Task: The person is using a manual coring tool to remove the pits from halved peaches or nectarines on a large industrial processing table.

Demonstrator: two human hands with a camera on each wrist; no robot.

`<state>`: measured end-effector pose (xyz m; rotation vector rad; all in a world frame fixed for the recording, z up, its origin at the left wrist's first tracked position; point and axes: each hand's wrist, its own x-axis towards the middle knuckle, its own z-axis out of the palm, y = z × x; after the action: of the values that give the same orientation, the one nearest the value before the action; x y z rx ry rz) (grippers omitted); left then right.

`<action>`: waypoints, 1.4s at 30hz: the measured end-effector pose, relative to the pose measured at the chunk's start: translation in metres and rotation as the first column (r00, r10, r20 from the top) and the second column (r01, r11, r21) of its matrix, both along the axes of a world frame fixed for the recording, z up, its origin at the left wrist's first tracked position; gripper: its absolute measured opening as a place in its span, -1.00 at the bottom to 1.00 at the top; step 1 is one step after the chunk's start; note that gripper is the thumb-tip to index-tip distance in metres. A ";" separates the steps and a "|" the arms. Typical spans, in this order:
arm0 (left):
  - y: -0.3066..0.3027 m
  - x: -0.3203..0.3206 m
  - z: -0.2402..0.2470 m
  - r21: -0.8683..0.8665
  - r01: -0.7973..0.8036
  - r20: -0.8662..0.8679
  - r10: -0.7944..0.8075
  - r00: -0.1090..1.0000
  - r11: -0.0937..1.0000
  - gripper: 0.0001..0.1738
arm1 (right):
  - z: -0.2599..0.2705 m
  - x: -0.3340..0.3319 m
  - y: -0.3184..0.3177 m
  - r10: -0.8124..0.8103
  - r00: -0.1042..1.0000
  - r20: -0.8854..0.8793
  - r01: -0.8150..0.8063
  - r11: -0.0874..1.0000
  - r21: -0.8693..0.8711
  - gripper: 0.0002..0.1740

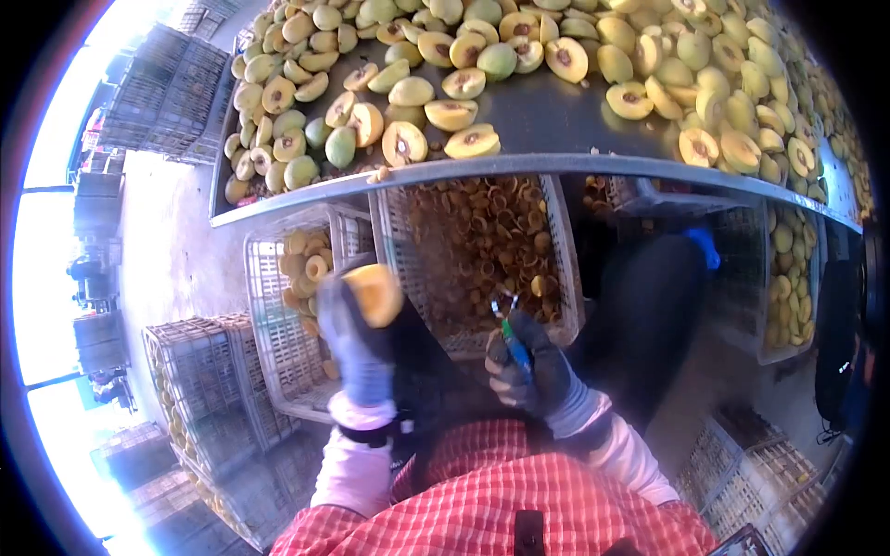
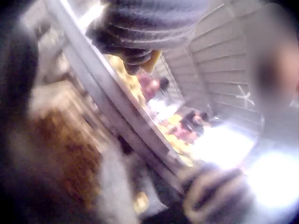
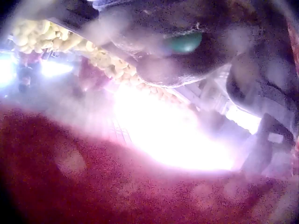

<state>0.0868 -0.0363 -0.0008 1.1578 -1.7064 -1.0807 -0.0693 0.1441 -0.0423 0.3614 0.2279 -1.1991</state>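
My gloved left hand (image 1: 354,329) holds a halved yellow peach (image 1: 378,295), its cut side up, over the edge of a crate of peach halves (image 1: 298,264). In the left wrist view the grey glove (image 2: 145,28) shows with a bit of yellow fruit (image 2: 152,61) at the fingertips. My gloved right hand (image 1: 536,371) grips a small tool with a green and blue handle (image 1: 515,345) and a forked metal tip. That tip points up over a crate (image 1: 567,269) of brown pits and scraps. The green handle (image 3: 186,43) shows between the fingers in the right wrist view.
A metal table (image 1: 547,120) with a raised rim stands ahead, heaped with halved peaches (image 1: 565,60). More fruit fills a crate (image 1: 788,278) at the right. Stacked plastic crates (image 1: 199,371) stand at the left, and another crate (image 1: 751,473) is at the lower right.
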 end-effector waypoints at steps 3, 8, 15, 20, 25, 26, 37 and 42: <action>-0.060 0.065 0.004 -0.479 -0.121 0.614 0.431 0.661 0.869 -0.39 | 0.000 -0.001 -0.004 -0.003 0.999 -0.038 0.006 0.998 0.064 -0.42; -0.077 -0.016 0.026 -0.281 -0.084 0.498 0.220 0.839 0.956 -0.52 | -0.001 0.003 -0.017 0.051 0.988 -0.147 -0.030 0.990 0.140 -0.45; -0.174 -0.149 -0.016 -0.174 0.398 0.853 -0.064 0.518 0.901 -0.35 | -0.003 -0.001 -0.019 -0.044 0.926 -0.375 0.116 0.978 0.172 -0.53; -0.181 -0.152 -0.005 0.068 0.448 0.516 -0.416 0.749 0.892 -0.47 | 0.003 -0.007 -0.025 -0.068 0.908 -0.414 0.184 0.951 0.249 -0.52; -0.056 -0.119 0.018 0.149 0.371 -0.205 -0.339 0.918 0.916 -0.52 | 0.014 -0.022 -0.031 -0.174 0.651 -0.739 0.412 0.899 0.151 -0.75; -0.033 -0.111 0.021 0.211 0.378 -0.213 -0.335 0.918 0.901 -0.52 | 0.021 -0.024 -0.036 -0.234 0.574 -0.785 0.468 0.880 0.080 -0.78; 0.051 -0.085 -0.012 0.350 0.263 -0.157 -0.220 0.963 0.899 -0.53 | 0.030 -0.030 -0.039 -0.184 -0.386 -0.904 0.316 0.894 -0.316 -0.71; 0.066 -0.087 -0.015 0.405 0.280 -0.263 -0.183 0.947 0.870 -0.67 | 0.036 -0.017 -0.029 -0.268 -0.536 -0.801 0.125 0.913 -0.389 -0.76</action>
<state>-0.0004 0.0300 -0.0162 1.0625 -1.4949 -1.7475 -0.0867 0.1156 -0.0066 -1.1482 1.9084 -1.6358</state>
